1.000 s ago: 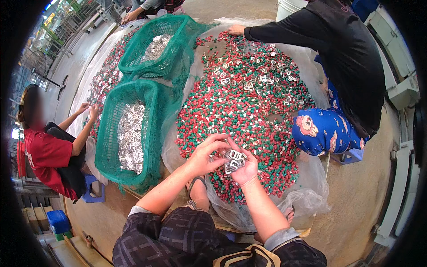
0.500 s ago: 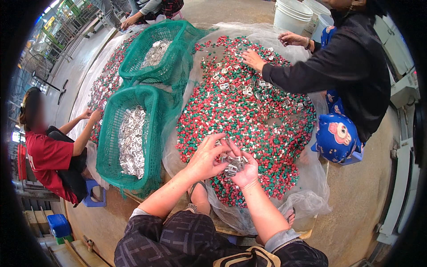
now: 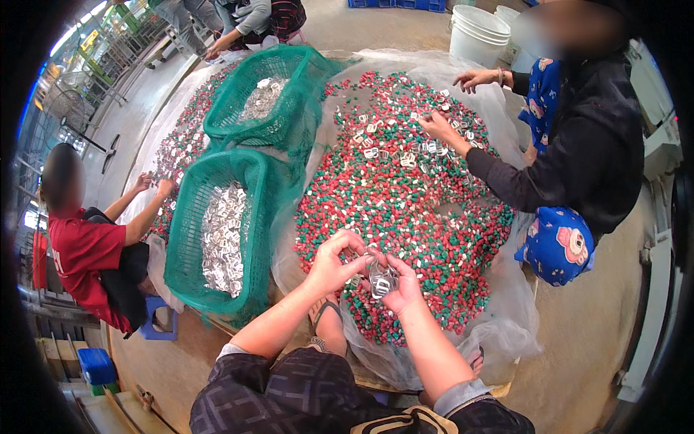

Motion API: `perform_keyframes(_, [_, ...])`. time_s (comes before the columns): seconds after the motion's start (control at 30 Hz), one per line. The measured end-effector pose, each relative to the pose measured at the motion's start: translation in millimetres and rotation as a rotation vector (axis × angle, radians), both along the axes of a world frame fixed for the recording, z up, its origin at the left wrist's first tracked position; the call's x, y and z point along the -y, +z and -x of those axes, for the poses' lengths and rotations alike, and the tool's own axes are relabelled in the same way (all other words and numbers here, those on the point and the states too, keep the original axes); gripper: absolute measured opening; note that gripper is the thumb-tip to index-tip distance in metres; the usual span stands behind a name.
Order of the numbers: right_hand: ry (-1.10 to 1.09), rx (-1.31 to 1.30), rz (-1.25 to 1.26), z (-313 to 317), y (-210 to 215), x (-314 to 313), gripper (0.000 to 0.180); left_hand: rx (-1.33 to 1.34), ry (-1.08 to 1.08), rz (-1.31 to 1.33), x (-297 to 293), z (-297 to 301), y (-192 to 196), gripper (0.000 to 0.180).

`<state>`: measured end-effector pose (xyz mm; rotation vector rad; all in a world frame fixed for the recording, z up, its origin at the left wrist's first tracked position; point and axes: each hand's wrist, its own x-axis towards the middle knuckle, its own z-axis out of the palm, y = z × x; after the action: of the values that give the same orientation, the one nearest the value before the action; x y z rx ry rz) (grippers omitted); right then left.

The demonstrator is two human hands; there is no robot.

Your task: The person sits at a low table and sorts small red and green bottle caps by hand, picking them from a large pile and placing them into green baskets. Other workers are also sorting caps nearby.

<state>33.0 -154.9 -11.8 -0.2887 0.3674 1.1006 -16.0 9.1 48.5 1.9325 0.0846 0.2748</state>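
Silvery metal buckles point(image 3: 380, 282) lie bunched in my right hand point(image 3: 406, 291), whose fingers curl around them above the near part of the pile. My left hand point(image 3: 334, 264) meets it from the left, thumb and fingers pinched close to the right fingertips. Whatever sits in that pinch is too small to make out. Beneath both hands spreads a pile of small red, green and white chips point(image 3: 376, 195), with loose metal buckles point(image 3: 408, 159) scattered on its far part.
Left of the pile stands a green basket point(image 3: 173, 253) of metal buckles, with another green basket point(image 3: 217, 116) beyond it. Green netting point(image 3: 289, 163) and pale mesh sheeting point(image 3: 517, 325) lie around. Co-workers sit right, left and far left. White buckets point(image 3: 477, 35) stand at the back.
My left fingers have come together at my right fingertips, and the buckles sit more upright in my right hand. The right-hand co-worker's reaching hand has shifted right. The whole view has shifted slightly.
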Motion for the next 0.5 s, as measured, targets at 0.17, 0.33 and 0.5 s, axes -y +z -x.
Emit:
perform_keyframes(0.17, [0.089,0.116,0.22,5,4,-10,0.037,-0.167,0.072,0.213,-3,13,3,0.017])
perform_keyframes(0.33, [0.094,0.12,0.232,1,-4,-2,0.032,-0.121,0.093,0.227,-9,18,0,0.027])
perform_keyframes(0.5, [0.079,0.105,0.242,1,-7,0,0.031,-0.227,0.132,-0.053,-21,31,-3,0.022])
